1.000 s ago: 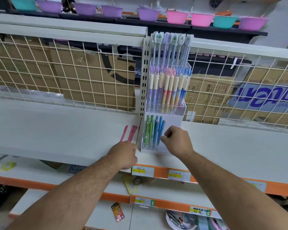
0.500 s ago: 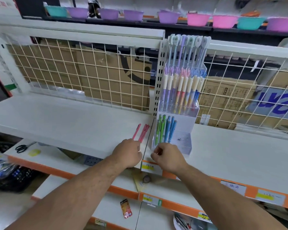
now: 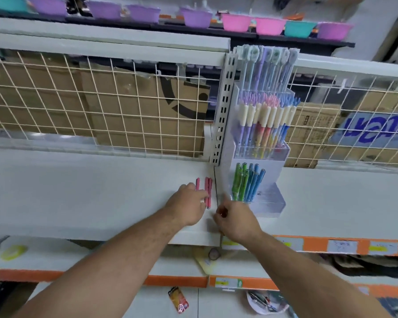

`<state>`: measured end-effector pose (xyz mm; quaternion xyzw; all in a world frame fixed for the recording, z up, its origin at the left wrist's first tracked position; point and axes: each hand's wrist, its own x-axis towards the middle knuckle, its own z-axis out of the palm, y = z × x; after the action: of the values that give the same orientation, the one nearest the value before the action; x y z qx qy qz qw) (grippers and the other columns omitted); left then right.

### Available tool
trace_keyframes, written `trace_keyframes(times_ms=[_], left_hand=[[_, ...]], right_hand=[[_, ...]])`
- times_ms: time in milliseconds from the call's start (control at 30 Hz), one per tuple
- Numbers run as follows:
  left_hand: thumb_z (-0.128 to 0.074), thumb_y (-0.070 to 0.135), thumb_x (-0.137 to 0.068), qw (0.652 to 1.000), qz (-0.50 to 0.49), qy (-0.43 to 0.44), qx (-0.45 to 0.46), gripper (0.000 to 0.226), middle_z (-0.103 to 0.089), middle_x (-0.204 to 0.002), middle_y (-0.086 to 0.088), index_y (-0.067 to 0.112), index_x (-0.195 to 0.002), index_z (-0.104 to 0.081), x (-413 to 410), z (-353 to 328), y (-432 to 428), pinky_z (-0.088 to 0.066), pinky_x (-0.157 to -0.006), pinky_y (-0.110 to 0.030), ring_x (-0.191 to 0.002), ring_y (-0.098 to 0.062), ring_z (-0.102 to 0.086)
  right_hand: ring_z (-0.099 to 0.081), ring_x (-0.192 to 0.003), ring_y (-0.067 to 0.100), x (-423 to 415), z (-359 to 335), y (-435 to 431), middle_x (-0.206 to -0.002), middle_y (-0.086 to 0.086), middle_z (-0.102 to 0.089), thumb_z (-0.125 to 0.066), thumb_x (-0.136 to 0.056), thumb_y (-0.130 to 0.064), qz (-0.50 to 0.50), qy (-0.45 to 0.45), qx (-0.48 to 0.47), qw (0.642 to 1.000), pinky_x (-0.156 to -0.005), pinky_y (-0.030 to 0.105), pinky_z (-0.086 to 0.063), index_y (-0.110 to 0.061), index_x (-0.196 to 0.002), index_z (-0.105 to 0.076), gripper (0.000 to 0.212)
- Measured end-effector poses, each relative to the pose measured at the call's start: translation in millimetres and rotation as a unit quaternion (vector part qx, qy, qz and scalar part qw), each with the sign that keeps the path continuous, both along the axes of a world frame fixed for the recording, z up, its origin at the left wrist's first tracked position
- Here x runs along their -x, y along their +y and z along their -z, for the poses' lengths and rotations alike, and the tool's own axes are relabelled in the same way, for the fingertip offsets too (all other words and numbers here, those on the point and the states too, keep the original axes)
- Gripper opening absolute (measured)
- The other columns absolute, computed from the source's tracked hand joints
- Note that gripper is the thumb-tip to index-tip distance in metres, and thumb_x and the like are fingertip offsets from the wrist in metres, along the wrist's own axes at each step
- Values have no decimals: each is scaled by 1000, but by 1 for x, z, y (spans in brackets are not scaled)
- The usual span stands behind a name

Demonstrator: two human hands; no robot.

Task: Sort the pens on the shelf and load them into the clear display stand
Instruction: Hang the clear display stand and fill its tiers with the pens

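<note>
Just left of the clear display stand [image 3: 270, 173] at mid-frame, now gripping the pink pens [image 3: 209, 189] lying on the shelf [image 3: 101, 191] with the left hand [image 3: 189, 204] and drawing the curled right hand [image 3: 236, 218] back from the stand, contents untellable, likely to load pink next.

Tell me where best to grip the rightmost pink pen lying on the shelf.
Pinch the rightmost pink pen mid-barrel, coming from above and its right: it lies flat, front to back, tight against another pen on its left, bare shelf on its right.
</note>
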<state>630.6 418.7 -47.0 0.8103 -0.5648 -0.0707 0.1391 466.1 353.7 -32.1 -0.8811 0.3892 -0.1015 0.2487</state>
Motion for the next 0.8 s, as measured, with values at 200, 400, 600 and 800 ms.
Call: trace_keyframes(times_ms=[200,400,600,800], left_hand=[[-32,49,-102,990,77,-62,-98,42,-33,-152,-11,47,-143,-39,-11,1,-9,-37,-101,-45,-126,-32,-35],[-46,35,-100,995,32,-70,-65,31,-53,-121,-13,17,-122,-57,-16,-8,-10,-45,-83,-40,-109,-29,-47],[-59,11,-89,991,-4,-109,-77,24,-60,-106,-7,13,-113,-62,-27,-18,-11,-40,-66,-33,-93,-27,-60],[-63,8,-82,992,-75,0,-105,15,-52,-81,-2,13,-93,-53,-35,-27,-17,-40,-60,-28,-74,-24,-54]], right_hand=[[-65,-79,21,-17,7,11,-86,1,-70,-65,-92,-32,49,2,8,999,-69,32,-54,-22,-89,-68,11],[-65,-83,24,-27,10,12,-89,2,-71,-62,-91,-31,69,26,11,997,-69,33,-53,-19,-91,-70,14],[-65,-84,21,-36,10,11,-92,0,-72,-62,-92,-30,79,19,8,997,-72,31,-54,-20,-93,-71,13],[-63,-81,20,-36,8,9,-86,-2,-68,-64,-93,-31,91,18,-1,996,-70,29,-51,-21,-93,-71,13]])
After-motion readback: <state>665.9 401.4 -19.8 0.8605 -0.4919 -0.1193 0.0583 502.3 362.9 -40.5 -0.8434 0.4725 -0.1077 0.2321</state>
